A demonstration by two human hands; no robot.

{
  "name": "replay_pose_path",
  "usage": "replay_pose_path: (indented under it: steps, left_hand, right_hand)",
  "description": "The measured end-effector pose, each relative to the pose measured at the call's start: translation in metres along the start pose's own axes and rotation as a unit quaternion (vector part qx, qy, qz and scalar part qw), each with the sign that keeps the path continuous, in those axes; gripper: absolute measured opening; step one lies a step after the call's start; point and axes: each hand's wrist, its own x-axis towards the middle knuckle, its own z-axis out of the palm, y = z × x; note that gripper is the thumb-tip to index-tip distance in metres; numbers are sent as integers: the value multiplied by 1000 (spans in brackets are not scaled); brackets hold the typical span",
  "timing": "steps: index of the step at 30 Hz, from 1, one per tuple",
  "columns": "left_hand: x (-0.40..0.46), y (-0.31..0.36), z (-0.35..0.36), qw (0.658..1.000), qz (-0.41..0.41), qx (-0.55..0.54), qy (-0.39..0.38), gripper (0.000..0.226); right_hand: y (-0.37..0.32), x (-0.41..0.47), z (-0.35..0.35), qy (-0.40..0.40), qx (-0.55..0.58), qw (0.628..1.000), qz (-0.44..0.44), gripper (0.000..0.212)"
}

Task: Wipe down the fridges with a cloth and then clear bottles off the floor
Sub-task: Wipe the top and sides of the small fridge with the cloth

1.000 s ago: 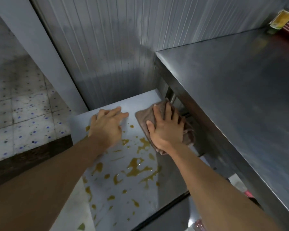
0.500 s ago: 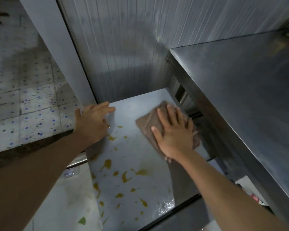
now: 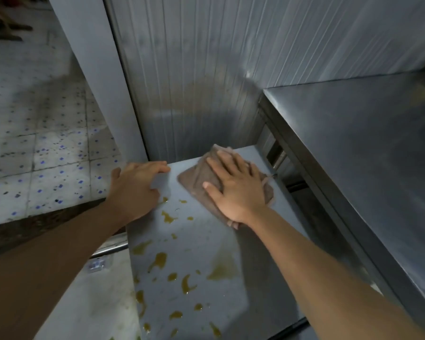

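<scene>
Pressing flat with straight, spread fingers (image 3: 233,165), the right hand (image 3: 238,190) pins a brown cloth (image 3: 194,177) to the far end of the grey fridge top (image 3: 231,300), near the ribbed metal wall (image 3: 206,69). The left hand (image 3: 135,190) rests on the top's far left corner, fingers loosely bent over the edge, holding nothing. Yellow-brown spills (image 3: 158,261) dot the top nearer the person. A steel counter (image 3: 366,155) stands to the right; tiled floor (image 3: 35,143) lies left.

2 bare forearms, no sleeves; left hand (image 3: 135,190), right hand (image 3: 236,190)
</scene>
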Motion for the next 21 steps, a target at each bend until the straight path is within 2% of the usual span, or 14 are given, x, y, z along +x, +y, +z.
replay_pose_path:
  steps: [3,5,7,10,13,17,19,21]
  left_hand:
    - [-5,-9,-4,998,-30,22,41,53]
    - [-12,-22,-4,994,-64,19,81,46]
    - [-16,-35,0,994,-57,-15,87,47]
    - [-15,-43,2,994,-46,-77,61,52]
    - [-11,-47,2,991,-59,-118,35,51]
    - [-14,-48,-3,975,-73,-208,17,46]
    - [-21,-47,-9,965,-96,-241,42,43]
    - [-33,-48,-13,963,-102,-246,44,43]
  right_hand:
    - [43,30,2,-4,5,996,85,60]
    - [59,47,2,-10,37,994,105,50]
    - [60,55,2,2,23,996,92,44]
    - [36,50,-1,20,-28,997,62,54]
    - [-19,45,0,30,-46,998,15,58]
    - [-90,45,10,16,-32,999,-26,45]
    - [-94,43,13,22,-25,998,-51,43]
    - [-80,43,13,22,-21,998,-58,50]
